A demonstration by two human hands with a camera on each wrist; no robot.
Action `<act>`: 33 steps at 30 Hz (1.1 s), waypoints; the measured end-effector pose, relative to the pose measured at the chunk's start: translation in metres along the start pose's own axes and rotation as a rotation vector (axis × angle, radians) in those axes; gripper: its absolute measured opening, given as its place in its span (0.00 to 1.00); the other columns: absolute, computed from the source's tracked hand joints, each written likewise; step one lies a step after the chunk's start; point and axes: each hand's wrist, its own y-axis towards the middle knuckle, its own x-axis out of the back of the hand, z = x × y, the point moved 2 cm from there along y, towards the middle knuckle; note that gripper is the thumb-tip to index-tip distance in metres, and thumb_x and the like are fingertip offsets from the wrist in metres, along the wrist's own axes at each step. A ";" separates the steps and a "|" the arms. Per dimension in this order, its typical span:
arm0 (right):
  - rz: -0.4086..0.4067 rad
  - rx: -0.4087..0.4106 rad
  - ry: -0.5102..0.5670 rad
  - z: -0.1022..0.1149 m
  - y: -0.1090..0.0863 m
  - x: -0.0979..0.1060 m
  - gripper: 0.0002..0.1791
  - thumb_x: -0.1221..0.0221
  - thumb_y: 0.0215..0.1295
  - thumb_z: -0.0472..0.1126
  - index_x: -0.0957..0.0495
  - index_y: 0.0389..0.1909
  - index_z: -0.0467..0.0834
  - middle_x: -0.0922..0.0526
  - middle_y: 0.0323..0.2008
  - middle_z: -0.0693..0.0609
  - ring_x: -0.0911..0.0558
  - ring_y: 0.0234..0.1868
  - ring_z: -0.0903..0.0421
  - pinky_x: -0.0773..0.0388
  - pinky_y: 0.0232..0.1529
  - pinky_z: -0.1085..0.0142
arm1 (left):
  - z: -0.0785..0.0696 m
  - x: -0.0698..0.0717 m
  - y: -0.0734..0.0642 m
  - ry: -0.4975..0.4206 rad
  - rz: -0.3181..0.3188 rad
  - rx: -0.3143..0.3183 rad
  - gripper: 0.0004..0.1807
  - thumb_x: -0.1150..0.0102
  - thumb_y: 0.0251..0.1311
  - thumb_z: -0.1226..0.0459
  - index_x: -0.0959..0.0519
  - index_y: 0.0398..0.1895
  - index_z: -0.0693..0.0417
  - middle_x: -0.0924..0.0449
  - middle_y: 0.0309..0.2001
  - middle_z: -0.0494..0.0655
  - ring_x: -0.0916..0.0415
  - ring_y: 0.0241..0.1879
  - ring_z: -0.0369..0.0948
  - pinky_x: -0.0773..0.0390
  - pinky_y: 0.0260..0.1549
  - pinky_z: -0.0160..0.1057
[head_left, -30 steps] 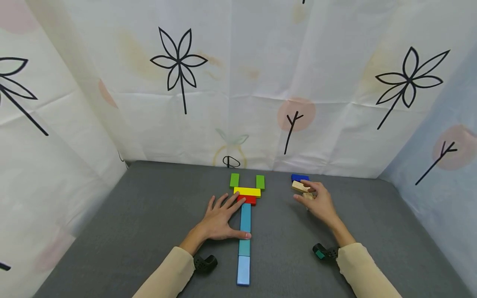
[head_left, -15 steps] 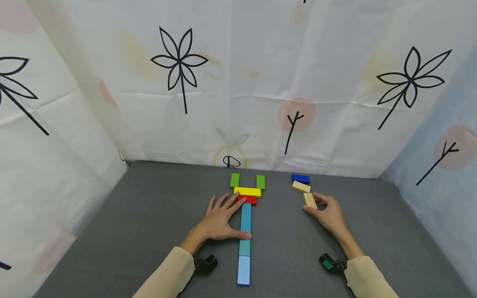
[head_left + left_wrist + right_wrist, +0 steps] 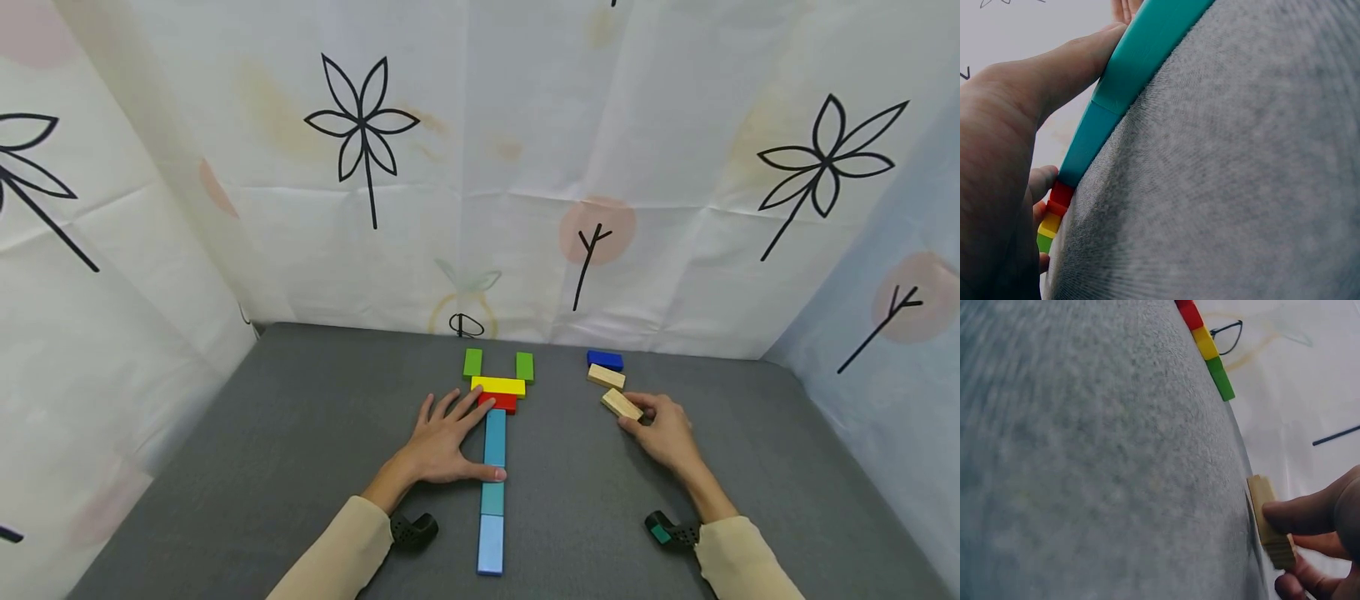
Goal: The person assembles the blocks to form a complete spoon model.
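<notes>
My right hand pinches a plain wooden block between thumb and fingers, close to the table; the right wrist view shows the thumb along one side of this wooden block. Fingers spread, my left hand lies beside a line of blocks. Its thumb crosses the joint between a blue block and a teal block, and its fingertips reach the red block and the yellow block. A light blue block forms the near end. Two green blocks stand apart at the far end.
Beyond the right hand lie a second wooden block and a dark blue block. The grey table ends at a white patterned cloth at the back. Similar cloth hangs on both sides.
The right hand has drawn the nearer wooden block towards me and away from the other wooden block, then turned it to a slant. The left hand has stayed put.
</notes>
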 end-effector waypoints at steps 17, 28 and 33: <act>0.214 0.210 0.176 0.075 0.063 -0.057 0.20 0.39 0.70 0.31 0.21 0.62 0.34 0.22 0.51 0.38 0.28 0.47 0.43 0.32 0.48 0.53 | -0.002 0.004 0.001 0.013 0.020 0.031 0.59 0.37 0.48 0.26 0.46 0.82 0.36 0.57 0.82 0.41 0.60 0.79 0.55 0.70 0.71 0.68; 0.307 0.240 0.115 0.106 0.094 -0.095 0.19 0.39 0.70 0.33 0.20 0.61 0.37 0.23 0.60 0.38 0.31 0.56 0.39 0.34 0.57 0.41 | -0.002 0.003 0.002 0.007 0.033 0.037 0.59 0.38 0.48 0.26 0.46 0.82 0.35 0.57 0.82 0.41 0.61 0.79 0.55 0.71 0.71 0.67; 0.322 0.237 0.102 0.111 0.099 -0.103 0.19 0.38 0.70 0.34 0.19 0.60 0.37 0.23 0.60 0.39 0.33 0.57 0.38 0.42 0.58 0.36 | -0.002 0.003 0.002 0.009 0.030 0.037 0.59 0.38 0.48 0.26 0.46 0.82 0.35 0.57 0.82 0.40 0.61 0.79 0.55 0.71 0.71 0.67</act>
